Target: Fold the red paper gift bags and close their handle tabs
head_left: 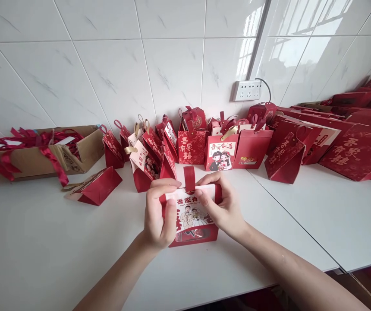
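Observation:
A small red gift box (pixel 191 219) with a cartoon couple and a white top band stands upright on the white table (pixel 43 250) in front of me. A red ribbon loop (pixel 189 178) sticks up from its top. My left hand (pixel 158 216) grips the box's left side, fingers curled over the top edge. My right hand (pixel 221 203) holds the right side, thumb and fingers pinching at the top near the ribbon. Both hands are closed on the box.
Several finished red gift boxes (pixel 221 151) crowd the back along the tiled wall. One lies tipped over (pixel 96 186) at the left. A cardboard box of red ribbons (pixel 39 151) sits far left. Flat red packaging (pixel 353 147) is stacked right. A wall socket (pixel 246 90) is behind.

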Action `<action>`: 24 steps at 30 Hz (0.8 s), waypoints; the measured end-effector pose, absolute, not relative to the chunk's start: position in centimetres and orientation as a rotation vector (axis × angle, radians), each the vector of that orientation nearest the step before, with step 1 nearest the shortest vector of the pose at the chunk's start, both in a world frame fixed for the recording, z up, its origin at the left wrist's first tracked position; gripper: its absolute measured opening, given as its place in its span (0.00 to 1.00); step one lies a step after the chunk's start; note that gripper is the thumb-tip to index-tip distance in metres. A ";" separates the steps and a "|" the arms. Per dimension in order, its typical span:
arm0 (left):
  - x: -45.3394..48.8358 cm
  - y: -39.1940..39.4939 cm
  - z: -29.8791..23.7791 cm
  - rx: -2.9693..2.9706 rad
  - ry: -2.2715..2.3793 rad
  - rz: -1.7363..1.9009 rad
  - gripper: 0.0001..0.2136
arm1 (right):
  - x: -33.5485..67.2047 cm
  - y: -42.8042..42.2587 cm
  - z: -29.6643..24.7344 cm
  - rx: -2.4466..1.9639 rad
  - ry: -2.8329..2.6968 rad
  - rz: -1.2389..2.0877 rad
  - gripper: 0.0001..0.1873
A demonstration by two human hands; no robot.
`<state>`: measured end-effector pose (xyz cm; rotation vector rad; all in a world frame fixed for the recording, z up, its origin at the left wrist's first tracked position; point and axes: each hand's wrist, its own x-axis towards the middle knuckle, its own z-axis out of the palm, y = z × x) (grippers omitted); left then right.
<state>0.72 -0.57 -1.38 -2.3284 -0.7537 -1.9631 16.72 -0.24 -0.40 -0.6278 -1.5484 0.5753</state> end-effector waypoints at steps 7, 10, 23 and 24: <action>1.2 -1.0 -0.8 -2.283 -1.063 -2.058 0.13 | 16.6 -0.3 -0.3 -0.646 -1.563 0.549 0.05; 1.5 -1.2 -0.7 -2.237 -1.144 -2.057 0.07 | 16.6 -0.2 -0.5 -0.640 -1.562 0.523 0.05; 1.2 -0.7 -0.6 -2.182 -0.986 -1.986 0.05 | 17.6 1.2 0.5 -0.610 -1.250 0.473 0.10; 1.2 -0.7 -0.5 -2.186 -0.980 -1.990 0.05 | 17.6 1.1 0.4 -0.604 -1.257 0.476 0.11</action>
